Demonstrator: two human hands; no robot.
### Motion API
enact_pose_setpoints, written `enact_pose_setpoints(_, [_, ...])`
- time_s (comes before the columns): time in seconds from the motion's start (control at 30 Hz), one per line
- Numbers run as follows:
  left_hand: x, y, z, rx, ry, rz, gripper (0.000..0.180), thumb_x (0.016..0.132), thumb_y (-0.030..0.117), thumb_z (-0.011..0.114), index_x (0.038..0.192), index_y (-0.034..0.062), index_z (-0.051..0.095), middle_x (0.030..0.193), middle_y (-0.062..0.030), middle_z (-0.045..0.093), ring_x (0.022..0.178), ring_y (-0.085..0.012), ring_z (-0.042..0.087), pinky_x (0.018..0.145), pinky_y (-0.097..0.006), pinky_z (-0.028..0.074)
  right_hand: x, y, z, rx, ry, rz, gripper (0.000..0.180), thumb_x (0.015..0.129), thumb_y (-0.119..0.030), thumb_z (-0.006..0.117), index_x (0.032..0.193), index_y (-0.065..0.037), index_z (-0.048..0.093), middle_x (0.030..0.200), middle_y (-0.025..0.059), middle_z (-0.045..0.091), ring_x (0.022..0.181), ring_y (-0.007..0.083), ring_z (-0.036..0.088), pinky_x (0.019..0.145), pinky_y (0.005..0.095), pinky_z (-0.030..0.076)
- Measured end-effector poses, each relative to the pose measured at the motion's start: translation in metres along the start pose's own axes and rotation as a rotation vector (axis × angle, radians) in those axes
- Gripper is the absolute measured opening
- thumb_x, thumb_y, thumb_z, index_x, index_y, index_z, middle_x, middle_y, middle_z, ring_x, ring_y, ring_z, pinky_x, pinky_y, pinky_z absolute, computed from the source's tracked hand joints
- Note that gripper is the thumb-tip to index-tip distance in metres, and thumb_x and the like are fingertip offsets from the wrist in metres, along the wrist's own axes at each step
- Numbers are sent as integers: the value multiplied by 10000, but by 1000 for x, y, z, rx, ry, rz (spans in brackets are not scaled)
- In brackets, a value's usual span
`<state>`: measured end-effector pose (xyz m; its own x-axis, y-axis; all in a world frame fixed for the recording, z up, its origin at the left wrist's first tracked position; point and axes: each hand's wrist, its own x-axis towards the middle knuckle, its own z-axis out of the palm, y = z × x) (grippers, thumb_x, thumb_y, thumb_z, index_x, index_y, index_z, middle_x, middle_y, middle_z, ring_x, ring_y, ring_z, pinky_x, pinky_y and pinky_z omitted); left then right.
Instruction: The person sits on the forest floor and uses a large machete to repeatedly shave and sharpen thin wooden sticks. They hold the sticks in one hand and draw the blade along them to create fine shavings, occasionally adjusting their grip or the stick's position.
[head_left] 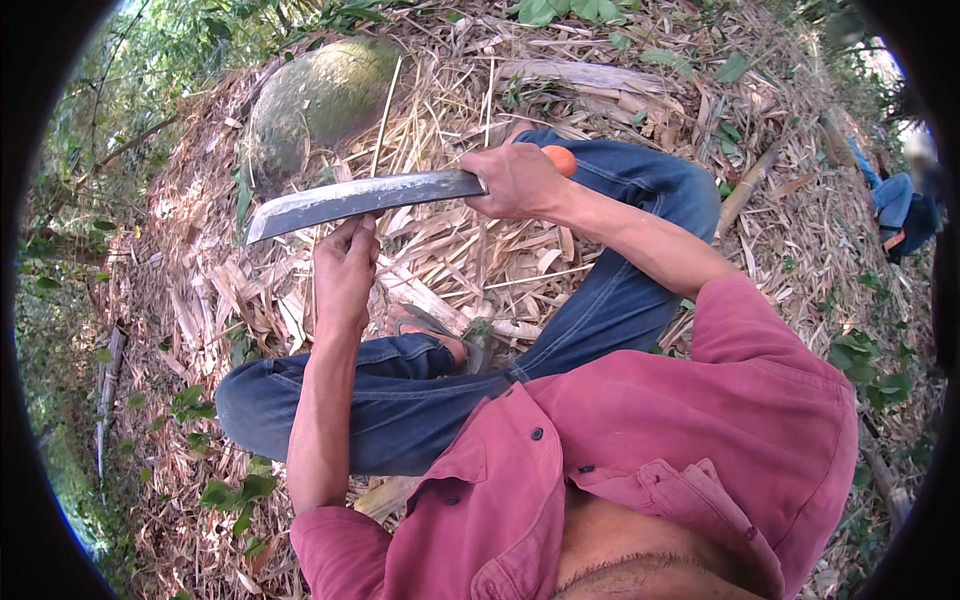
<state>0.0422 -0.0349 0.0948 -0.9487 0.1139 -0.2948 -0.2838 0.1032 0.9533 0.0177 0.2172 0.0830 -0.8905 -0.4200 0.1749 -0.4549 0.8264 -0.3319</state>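
Observation:
My right hand is wrapped round the orange handle of a machete. Its long, wide blade points left, nearly level, above the ground between my legs. Under the middle of the blade, my left hand is closed in a pinch, its fingertips right at the lower edge. A thin pale bamboo strip rises from behind the blade, in line with those fingertips. The blade hides where the strip meets my fingers.
My bent legs in blue jeans frame the work space; a sandalled foot lies below the blade. A mossy boulder stands ahead left. Shavings and split pieces cover the ground. Another person in blue is at far right.

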Motion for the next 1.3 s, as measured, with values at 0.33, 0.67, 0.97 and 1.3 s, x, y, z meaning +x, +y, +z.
enact_pose_setpoints(0.33, [-9,15,-1,64,-4,-23,304,951,223,524,1119,-6,632,591,74,368,471,-17,289,416,-200,207,6,10,2,-72,125,-20,253,697,-310,654,722,-85,542,575,130,582,529,320,609,519,452,470])
enact_pose_setpoints(0.67, [-25,10,9,-1,-129,-2,281,954,239,540,1076,4,632,579,71,397,463,-5,291,403,-184,198,-1,110,-59,-34,49,545,359,695,-344,593,781,-1,659,691,224,642,651,355,649,625,441,519])
enact_pose_setpoints(0.97, [-13,6,6,54,-96,-51,265,965,226,498,1108,44,626,612,88,368,492,-2,306,416,-175,221,-19,72,-59,144,180,436,301,735,-320,575,840,-55,673,549,126,596,524,284,608,533,405,479])
enact_pose_setpoints(1.3, [-14,3,2,226,-19,70,281,953,175,521,1085,-45,634,616,65,413,544,-27,316,478,-222,228,-3,8,-2,20,71,46,245,718,-284,659,788,-68,569,650,132,624,595,316,630,556,436,481])
